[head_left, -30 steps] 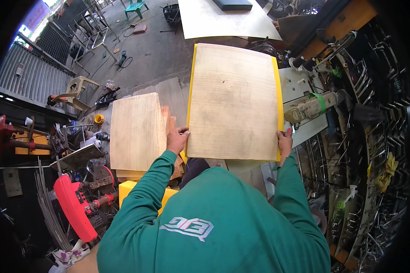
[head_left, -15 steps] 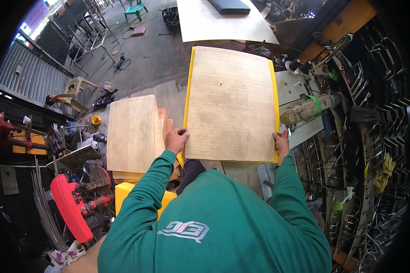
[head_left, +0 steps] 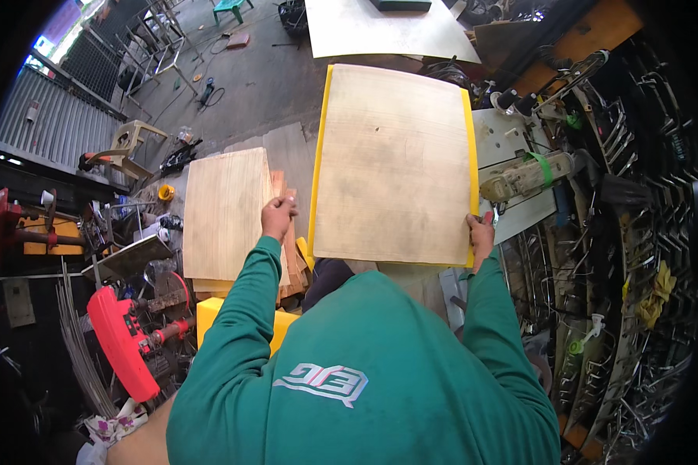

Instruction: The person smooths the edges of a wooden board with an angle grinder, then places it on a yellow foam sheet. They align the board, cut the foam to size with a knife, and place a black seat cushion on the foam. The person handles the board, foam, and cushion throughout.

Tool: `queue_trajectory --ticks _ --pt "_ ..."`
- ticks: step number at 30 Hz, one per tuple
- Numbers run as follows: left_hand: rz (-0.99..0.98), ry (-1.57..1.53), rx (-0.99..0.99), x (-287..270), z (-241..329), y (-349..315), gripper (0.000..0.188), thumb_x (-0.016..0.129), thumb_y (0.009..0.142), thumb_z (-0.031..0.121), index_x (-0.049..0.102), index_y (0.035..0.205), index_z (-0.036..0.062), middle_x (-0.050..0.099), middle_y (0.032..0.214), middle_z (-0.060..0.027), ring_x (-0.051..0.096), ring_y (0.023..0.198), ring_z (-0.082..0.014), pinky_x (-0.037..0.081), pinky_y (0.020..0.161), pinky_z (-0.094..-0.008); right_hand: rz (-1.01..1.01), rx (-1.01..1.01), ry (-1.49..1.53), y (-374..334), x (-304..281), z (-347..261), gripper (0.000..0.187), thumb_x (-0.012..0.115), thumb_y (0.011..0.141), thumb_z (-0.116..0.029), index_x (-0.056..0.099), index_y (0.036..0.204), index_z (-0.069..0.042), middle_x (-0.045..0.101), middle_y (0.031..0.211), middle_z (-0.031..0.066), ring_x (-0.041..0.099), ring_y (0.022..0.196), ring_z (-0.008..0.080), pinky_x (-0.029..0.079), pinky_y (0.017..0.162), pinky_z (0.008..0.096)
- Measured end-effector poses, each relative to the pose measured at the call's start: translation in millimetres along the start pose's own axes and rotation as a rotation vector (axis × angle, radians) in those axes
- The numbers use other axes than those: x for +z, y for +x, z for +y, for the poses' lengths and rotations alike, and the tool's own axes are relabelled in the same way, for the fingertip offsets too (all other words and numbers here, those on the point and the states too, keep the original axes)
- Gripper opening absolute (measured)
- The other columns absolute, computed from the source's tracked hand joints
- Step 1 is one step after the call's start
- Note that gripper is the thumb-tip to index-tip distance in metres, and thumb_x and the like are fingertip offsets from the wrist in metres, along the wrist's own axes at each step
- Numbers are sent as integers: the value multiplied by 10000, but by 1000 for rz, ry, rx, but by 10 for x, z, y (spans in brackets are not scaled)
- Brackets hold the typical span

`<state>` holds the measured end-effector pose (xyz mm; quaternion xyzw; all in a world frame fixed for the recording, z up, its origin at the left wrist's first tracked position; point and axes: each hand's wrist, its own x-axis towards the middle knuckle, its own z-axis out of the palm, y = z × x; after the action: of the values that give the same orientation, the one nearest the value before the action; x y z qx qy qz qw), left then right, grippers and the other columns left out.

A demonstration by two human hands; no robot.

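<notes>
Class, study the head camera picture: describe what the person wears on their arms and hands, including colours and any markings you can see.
Both arms are covered by long green sleeves reaching the wrists. The left hand and right hand are bare, with no gloves. The green shirt carries a white and grey emblem low on its front. No watch or rings are discernible.

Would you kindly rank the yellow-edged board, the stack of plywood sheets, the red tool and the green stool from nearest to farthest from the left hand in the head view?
From the left hand:
1. Stack of plywood sheets, beside it, at its left.
2. Yellow-edged board, just to its right; the hand looks off its edge.
3. Red tool, lower left.
4. Green stool, far ahead at the top.
</notes>
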<state>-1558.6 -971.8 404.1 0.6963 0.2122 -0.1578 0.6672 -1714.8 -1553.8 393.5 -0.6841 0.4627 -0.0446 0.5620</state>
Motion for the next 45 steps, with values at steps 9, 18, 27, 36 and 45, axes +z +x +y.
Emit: queue_trajectory --ticks 9,18,27,36,45 --pt "44 103 89 -109 -8 -232 279 796 995 198 771 1209 19 763 1002 -31 681 830 -112 565 753 -285 -80 23 96 -281 10 -242 181 809 993 -283 733 978 -120 571 668 -68 382 461 62 289 441 277" --pt "-117 375 172 305 -22 -423 348 829 948 227 782 1201 -6 814 1070 -121 766 924 -205 616 867 -348 -123 -2 78 -303 -42 -271 278 802 992 -256 777 1098 0 687 780 -18 496 559 81 394 514 283" --pt "-166 483 247 270 -196 -159 368 821 936 211 764 1202 -38 807 1066 -158 769 962 -224 618 902 -361 -38 -89 -111 -93 -35 -31 391 815 953 -302 809 1111 56 808 965 98 712 797 178 563 747 348" --pt "-218 473 150 270 -50 -173 282 804 973 112 734 1206 -32 785 1023 -95 725 864 -151 609 807 -297 -93 -32 77 -99 -31 -22 281 860 927 -227 773 1026 21 746 847 28 637 680 156 522 659 336" --pt "-207 454 126 303 41 -261 267 808 975 89 728 1199 -34 774 1023 -82 707 845 -143 597 763 -288 -113 -35 86 5 -33 76 263 850 927 -204 776 1034 24 758 865 49 672 711 156 532 665 337"
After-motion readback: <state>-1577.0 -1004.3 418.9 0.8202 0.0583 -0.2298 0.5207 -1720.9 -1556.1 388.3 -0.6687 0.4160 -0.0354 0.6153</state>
